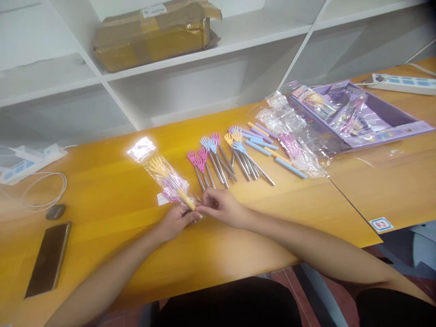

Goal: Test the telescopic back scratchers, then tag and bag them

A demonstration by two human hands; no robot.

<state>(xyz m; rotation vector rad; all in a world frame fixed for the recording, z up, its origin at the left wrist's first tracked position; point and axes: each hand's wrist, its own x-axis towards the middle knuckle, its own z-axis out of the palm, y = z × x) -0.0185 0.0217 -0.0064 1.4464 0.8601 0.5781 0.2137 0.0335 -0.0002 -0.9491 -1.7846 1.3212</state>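
Note:
A yellow back scratcher [186, 200] with a hand-shaped head and metal rod lies inside a clear plastic bag [142, 151]. My left hand [175, 221] grips the near end of the bag from the left, thumb on top. My right hand [223, 207] pinches the same end from the right, fingers curled. Pink printed cards [172, 190] show around the scratcher's rod. Just beyond my right hand lie pink scratcher heads on metal rods [200, 164]. Farther right are blue, pink and yellow ones [238, 144] and loose coloured handle tubes [291, 168].
Clear plastic bags [286, 118] lie beside a purple display box [381, 141] with packaged pieces inside. At the left are a phone [47, 260], a dark small object [55, 211], a cable and a power strip [32, 162]. A cardboard box [153, 38] sits on the white shelf [259, 38].

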